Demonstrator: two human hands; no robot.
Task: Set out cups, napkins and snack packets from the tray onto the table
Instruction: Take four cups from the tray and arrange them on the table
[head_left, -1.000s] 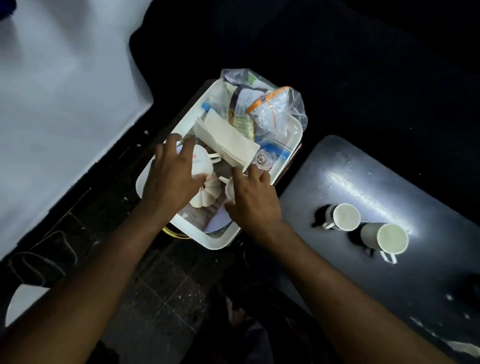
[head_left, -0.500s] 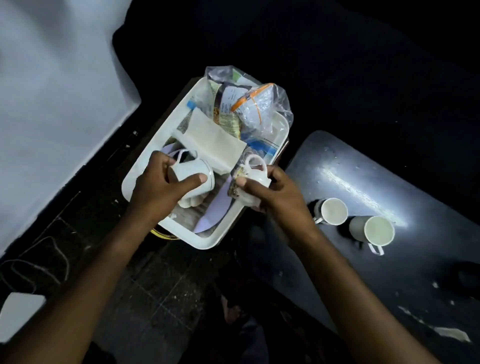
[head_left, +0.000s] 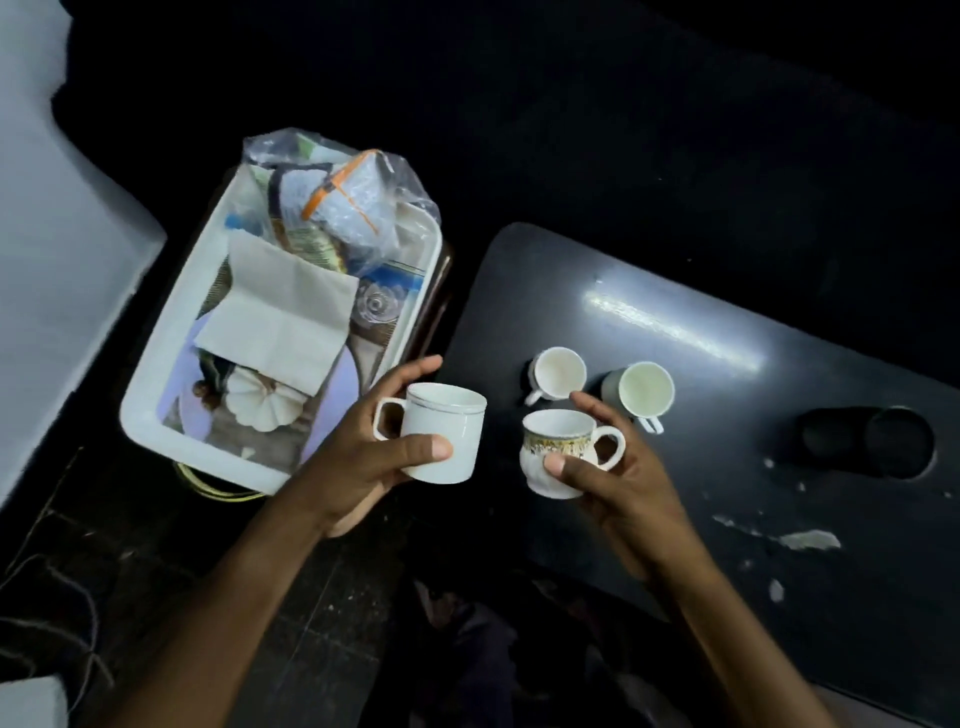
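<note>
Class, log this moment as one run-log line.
left hand: holds plain cup | right hand: holds patterned cup | table: two cups | tray: napkins, packets

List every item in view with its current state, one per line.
Left hand: gripping the plain white cup, upright, held in the air.
Right hand: gripping the patterned cup, upright, over the table.
Two cups: standing on the table, apparently empty.
Napkin: folded, in the tray.
Snack bag: in the tray.

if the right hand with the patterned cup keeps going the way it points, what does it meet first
Probably the small white cup standing on the dark table, just beyond the right hand and its patterned cup; depth is unclear.
</note>
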